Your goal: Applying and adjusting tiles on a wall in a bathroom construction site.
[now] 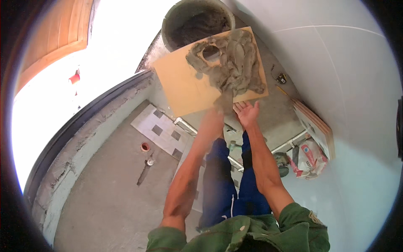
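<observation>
A square yellow-orange tile or board [176, 88] lies tilted against the bucket, with thick grey mortar [241, 63] spread over its right part around a round hole. My left hand [212, 122], smeared by motion, is closed on a trowel [225, 100] whose blade touches the mortar at the near edge. Palm up, my right hand [247, 113] has its fingers stretched out against that same edge. Whether its fingertips reach beneath the tile cannot be made out.
Beyond the tile stands a round bucket [168, 29] of mortar. White pipes [184, 125] and a patterned tile strip [157, 128] lie on the concrete floor. Stacked tiles [315, 126] lean on the right wall beside a crumpled bag [308, 159]. A raised sill [88, 147] borders the left.
</observation>
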A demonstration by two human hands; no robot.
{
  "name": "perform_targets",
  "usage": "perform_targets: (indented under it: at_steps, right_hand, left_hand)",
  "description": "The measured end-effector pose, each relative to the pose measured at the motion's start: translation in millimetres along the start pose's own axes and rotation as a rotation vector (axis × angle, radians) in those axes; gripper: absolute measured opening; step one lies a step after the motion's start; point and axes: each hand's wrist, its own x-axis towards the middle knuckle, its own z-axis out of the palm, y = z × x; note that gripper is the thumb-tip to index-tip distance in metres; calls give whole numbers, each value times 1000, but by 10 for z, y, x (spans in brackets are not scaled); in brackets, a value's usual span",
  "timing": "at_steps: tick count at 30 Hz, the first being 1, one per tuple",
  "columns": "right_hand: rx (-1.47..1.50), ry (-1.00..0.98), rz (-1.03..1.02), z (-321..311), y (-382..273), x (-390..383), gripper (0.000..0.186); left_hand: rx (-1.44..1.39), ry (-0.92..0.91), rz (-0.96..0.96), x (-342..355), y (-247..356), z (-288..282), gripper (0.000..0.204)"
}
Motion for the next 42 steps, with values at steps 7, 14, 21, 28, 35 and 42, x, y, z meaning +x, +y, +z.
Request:
perform_targets:
  at_steps: [7,14,21,28,35,42]
  right_hand:
    - [295,-906,170,-178,17,75,77]
    - [-27,94,53,-199,-43,33,70]
    - [284,-868,220,-97,9,75,84]
    - [14,-4,21,128,2,-191,87]
    - [2,-28,2,86,4,-107,86]
    - [-3,-42,-11,39,23,-56,85]
  left_hand:
    - [-351,-81,-55,318,163,-232,17]
    - [-207,-115,-21,146,320,198,15]
    - [-110,-5,-123,-154,310,75,16]
    - [-18,-42,-293,-433,-338,-197,21]
    - [60,-15,9,129,-635,-590,17]
    - [112,-244,-71,106,-753,-450,26]
